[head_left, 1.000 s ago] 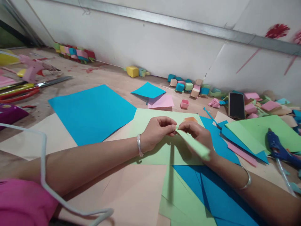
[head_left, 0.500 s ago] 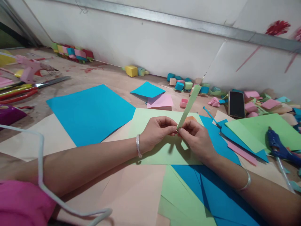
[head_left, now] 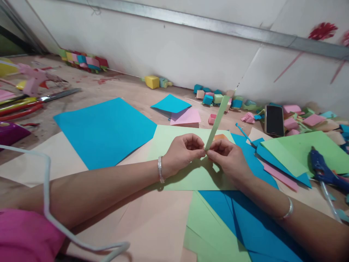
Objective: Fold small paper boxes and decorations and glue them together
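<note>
A narrow light-green paper strip (head_left: 217,123) stands up between my hands, leaning slightly right at its top. Its lower end is pinched by the fingertips of my left hand (head_left: 187,150) and my right hand (head_left: 227,154), which almost touch. My fingers partly hide that lower end, so its fold or curl cannot be made out. Both hands hover over a light-green paper sheet (head_left: 185,180), and their shadows fall on it. A small orange piece (head_left: 220,137) shows just behind my right hand.
Blue sheets (head_left: 109,127) and peach sheets (head_left: 160,218) surround the green one. At right are a blue glue gun (head_left: 321,169), a phone (head_left: 274,120) and small paper boxes (head_left: 208,99). Scissors (head_left: 54,96) and a pink glue gun (head_left: 34,78) lie left. A white cable (head_left: 47,189) crosses my left arm.
The strip's top has dipped slightly and shifted a little left. Both hands keep their pinch in nearly the same place.
</note>
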A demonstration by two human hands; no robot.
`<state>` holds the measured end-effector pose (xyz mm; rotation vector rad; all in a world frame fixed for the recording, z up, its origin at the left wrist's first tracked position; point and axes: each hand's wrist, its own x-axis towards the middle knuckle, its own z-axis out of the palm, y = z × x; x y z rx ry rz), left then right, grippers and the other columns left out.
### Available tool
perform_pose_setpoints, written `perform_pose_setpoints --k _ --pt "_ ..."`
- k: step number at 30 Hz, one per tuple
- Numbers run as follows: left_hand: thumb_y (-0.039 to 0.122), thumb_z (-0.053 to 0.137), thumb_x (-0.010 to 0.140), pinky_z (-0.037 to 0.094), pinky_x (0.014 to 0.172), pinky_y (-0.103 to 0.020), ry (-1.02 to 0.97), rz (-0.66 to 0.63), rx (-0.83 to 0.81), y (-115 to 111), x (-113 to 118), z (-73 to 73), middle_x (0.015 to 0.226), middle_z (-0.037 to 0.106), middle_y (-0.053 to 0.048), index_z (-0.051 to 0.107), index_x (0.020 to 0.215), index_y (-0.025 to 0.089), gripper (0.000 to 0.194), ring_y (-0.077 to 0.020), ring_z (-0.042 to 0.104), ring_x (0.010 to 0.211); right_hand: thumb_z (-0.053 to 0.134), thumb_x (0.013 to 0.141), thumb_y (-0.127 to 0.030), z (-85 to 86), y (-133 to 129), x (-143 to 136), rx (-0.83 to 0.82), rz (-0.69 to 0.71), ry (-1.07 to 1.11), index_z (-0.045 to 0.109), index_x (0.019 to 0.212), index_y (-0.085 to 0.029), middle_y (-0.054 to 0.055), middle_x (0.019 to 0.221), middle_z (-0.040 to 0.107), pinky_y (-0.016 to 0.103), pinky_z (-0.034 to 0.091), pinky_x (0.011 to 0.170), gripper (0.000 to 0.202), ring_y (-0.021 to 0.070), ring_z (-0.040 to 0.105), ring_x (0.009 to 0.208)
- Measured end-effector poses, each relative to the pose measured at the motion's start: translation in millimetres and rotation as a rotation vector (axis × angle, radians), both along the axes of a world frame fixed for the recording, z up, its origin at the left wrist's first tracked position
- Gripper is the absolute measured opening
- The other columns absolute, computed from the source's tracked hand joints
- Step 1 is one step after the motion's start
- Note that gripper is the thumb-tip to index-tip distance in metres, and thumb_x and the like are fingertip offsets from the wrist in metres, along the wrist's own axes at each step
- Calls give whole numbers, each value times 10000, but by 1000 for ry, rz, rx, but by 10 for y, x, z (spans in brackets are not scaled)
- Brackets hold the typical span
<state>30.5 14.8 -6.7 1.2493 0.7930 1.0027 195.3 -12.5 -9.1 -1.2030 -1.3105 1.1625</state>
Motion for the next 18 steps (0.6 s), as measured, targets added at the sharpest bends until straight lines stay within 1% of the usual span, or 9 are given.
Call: perform_pose_setpoints --k 5,10,14,18 --pt "126 744 641 496 659 -262 24 -31 9 -10 -10 12 754 640 -25 644 761 119 157 -121 592 688 747 687 -241 30 -31 -9 -12 2 -12 632 741 -182 -25 652 601 240 421 542 140 107 543 587" --pt "110 680 659 469 593 -240 6 -99 -10 -24 -12 41 697 603 1 628 740 134 99 -104 554 627 677 729 -208 11 -49 -25 36 29 -64 634 771 -192 -30 628 587 244 415 527 62 114 537 578" --pt "88 655 642 452 578 -227 17 -95 -15 -21 -6 45 669 584 10 610 688 133 78 -99 540 616 662 707 -175 -12 -46 -23 59 25 -73 621 743 -205 -37 628 574 240 406 514 63 112 525 571" --pt "91 653 632 432 576 -224 9 -88 -4 -19 -2 41 672 591 6 624 702 133 86 -98 530 613 660 673 -139 6 -48 -29 36 16 -7 613 687 -205 -49 580 551 229 372 485 83 99 494 528"
